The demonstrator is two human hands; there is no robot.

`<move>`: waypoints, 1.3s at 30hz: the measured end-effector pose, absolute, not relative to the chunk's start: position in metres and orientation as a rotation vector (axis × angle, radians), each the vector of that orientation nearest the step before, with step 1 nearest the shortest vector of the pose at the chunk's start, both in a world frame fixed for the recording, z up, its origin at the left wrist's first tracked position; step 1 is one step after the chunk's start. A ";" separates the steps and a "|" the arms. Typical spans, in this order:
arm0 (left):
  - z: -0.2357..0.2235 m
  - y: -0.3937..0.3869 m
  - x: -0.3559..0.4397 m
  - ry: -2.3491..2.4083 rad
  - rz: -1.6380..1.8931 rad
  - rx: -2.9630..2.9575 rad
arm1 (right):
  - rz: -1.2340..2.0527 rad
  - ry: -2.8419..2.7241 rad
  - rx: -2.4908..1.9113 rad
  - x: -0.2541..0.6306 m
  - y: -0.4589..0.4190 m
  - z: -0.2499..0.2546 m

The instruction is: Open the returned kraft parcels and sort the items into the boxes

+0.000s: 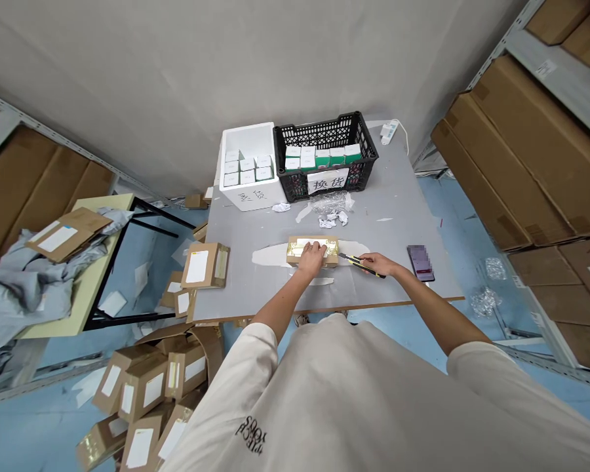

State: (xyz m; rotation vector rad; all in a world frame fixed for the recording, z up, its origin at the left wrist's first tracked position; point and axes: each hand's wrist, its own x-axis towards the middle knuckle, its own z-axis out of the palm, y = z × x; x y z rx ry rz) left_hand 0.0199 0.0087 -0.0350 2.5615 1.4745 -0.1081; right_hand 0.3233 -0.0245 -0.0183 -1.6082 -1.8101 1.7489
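A small taped cardboard box (292,252) lies on the grey table in front of me. My left hand (313,258) rests on top of it, fingers bent and pressing it down. In my right hand (379,263) is a black-and-yellow utility knife (358,262), gripped by its handle. The knife points left, and its tip is at the right end of the box; whether it touches the tape is too small to tell. Crumpled white paper (327,223) lies just beyond the box.
At the back stand a white foam box (255,198) and a black crate (366,169), both holding small white-and-green cartons. A phone (421,263) lies at right. Another cardboard box (204,265) sits at the left edge. Several parcels (142,387) are piled on the floor, lower left.
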 end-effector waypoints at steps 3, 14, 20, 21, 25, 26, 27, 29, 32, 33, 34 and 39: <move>-0.036 0.006 0.019 1.458 -0.073 2.565 | 1.700 -1.726 -1.662 0.323 -0.030 -0.020; -0.028 -0.002 0.016 1.514 0.031 2.490 | 1.502 -1.599 -1.738 0.311 -0.036 -0.023; -0.024 0.015 0.019 1.646 0.149 2.428 | 1.223 -1.874 -1.743 0.306 -0.035 -0.016; -0.025 0.019 0.020 1.651 0.145 2.430 | 1.169 -1.932 -1.742 0.305 -0.035 -0.017; -0.034 0.030 0.027 1.637 0.087 2.450 | 0.936 -2.180 -1.750 0.302 -0.035 -0.021; -0.035 0.032 0.029 1.634 0.059 2.445 | 0.890 -2.226 -1.759 0.301 -0.035 -0.022; -0.036 0.033 0.030 1.632 0.030 2.437 | 0.852 -2.256 -1.769 0.300 -0.035 -0.022; -0.037 0.034 0.031 1.629 -0.005 2.425 | 0.803 -2.284 -1.786 0.300 -0.035 -0.022; -0.038 0.030 0.029 1.617 0.019 2.465 | 0.810 -2.289 -1.800 0.300 -0.033 -0.022; -0.039 0.028 0.028 1.612 0.033 2.485 | 0.821 -2.288 -1.802 0.300 -0.033 -0.022; -0.040 0.026 0.027 1.608 0.045 2.498 | 0.831 -2.286 -1.804 0.301 -0.033 -0.022; -0.047 0.020 0.025 1.591 0.084 2.495 | 0.852 -2.246 -1.790 0.292 -0.033 -0.025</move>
